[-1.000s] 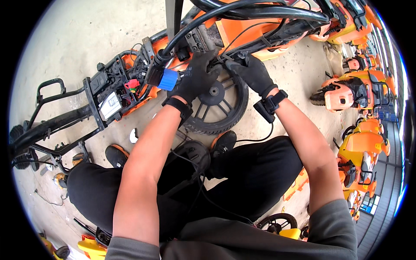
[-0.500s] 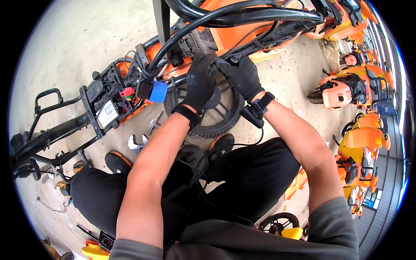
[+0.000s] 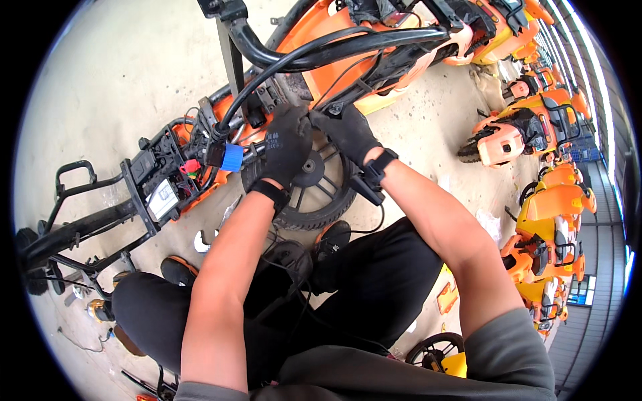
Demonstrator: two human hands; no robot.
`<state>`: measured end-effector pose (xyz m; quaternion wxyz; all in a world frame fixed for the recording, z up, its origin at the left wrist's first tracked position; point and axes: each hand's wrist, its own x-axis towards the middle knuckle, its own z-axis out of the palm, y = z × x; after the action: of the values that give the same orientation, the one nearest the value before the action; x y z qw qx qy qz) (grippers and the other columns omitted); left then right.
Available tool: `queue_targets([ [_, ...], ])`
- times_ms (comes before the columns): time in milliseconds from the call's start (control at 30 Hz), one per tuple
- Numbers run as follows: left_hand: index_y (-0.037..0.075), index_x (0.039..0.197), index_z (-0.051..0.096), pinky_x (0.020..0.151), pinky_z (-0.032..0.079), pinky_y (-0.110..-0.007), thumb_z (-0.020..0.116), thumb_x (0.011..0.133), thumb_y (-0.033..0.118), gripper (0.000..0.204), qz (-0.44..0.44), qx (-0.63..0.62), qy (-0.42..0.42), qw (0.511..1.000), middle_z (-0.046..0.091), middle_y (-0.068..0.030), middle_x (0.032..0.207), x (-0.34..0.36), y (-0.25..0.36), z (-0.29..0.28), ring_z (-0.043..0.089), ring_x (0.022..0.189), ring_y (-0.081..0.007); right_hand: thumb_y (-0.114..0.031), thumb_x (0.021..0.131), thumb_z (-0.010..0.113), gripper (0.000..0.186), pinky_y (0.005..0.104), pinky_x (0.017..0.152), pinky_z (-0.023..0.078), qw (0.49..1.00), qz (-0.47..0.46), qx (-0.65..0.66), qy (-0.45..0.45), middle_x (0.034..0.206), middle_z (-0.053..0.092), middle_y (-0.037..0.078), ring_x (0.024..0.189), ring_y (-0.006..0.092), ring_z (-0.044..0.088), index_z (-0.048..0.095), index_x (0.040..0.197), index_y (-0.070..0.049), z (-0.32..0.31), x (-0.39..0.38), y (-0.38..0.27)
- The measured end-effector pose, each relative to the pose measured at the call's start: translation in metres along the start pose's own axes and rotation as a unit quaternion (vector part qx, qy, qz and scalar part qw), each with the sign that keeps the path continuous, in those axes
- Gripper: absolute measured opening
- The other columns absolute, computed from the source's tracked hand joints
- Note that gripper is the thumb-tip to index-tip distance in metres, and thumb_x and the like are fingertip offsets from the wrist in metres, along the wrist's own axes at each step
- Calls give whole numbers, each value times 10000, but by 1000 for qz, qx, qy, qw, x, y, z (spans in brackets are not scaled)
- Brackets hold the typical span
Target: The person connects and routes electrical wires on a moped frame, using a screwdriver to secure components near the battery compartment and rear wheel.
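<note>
Bringing the gloved left hand (image 3: 289, 144) and right hand (image 3: 344, 132) together at twelve o'clock in the view, against a bike frame (image 3: 100, 222) running from nine to one o'clock. Bent inward at the fingers, with tips hidden: cannot tell whether clamped on anything. From the hands, visible at six o'clock: a spoked wheel (image 3: 314, 218), partly behind the left hand; at eight, a blue connector (image 3: 232, 158); at three, a parked orange scooter (image 3: 505, 147).
</note>
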<state>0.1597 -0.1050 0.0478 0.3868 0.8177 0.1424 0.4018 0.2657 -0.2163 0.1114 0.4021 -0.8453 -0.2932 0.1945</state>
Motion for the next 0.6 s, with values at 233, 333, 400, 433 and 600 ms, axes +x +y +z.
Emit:
queue_targets([
  [233, -23, 1249, 624, 929, 491, -444, 667, 901, 153, 392, 58, -65, -14, 996, 663, -218, 1106, 55, 54, -4, 627, 1066, -374, -240, 889, 649, 279, 347, 675, 531, 998, -13, 34, -50, 794, 695, 142, 719, 206, 679, 688, 898, 36, -91, -29, -27],
  [333, -24, 1274, 625, 917, 512, -400, 661, 916, 171, 409, -11, -123, -86, 989, 668, -214, 1171, 66, 52, 1, 662, 1067, -299, -195, 940, 602, 247, 282, 653, 540, 981, 51, 182, 41, 796, 677, 73, 706, 140, 655, 681, 961, 38, -98, -53, -63],
  [400, -29, 1235, 646, 873, 530, -367, 644, 920, 146, 361, -21, -119, -108, 987, 685, -198, 1141, 65, 54, 1, 685, 1008, -255, -193, 939, 600, 243, 287, 654, 543, 984, 12, 169, 57, 811, 680, 75, 713, 143, 655, 683, 961, 34, -95, -54, -56],
  [433, -32, 1227, 647, 865, 530, -365, 644, 918, 141, 354, -12, -121, -99, 988, 689, -196, 1133, 64, 57, 3, 687, 994, -255, -192, 939, 599, 240, 289, 655, 544, 985, -8, 163, 65, 818, 682, 77, 717, 144, 655, 683, 960, 32, -94, -53, -53],
  [600, -52, 1166, 661, 825, 536, -355, 652, 902, 113, 311, -20, -138, -124, 983, 716, -177, 1058, 69, 63, 6, 699, 908, -243, -212, 987, 599, 245, 264, 742, 567, 980, 9, 192, 43, 945, 697, 55, 833, 114, 665, 679, 1070, 4, -97, -39, -49],
])
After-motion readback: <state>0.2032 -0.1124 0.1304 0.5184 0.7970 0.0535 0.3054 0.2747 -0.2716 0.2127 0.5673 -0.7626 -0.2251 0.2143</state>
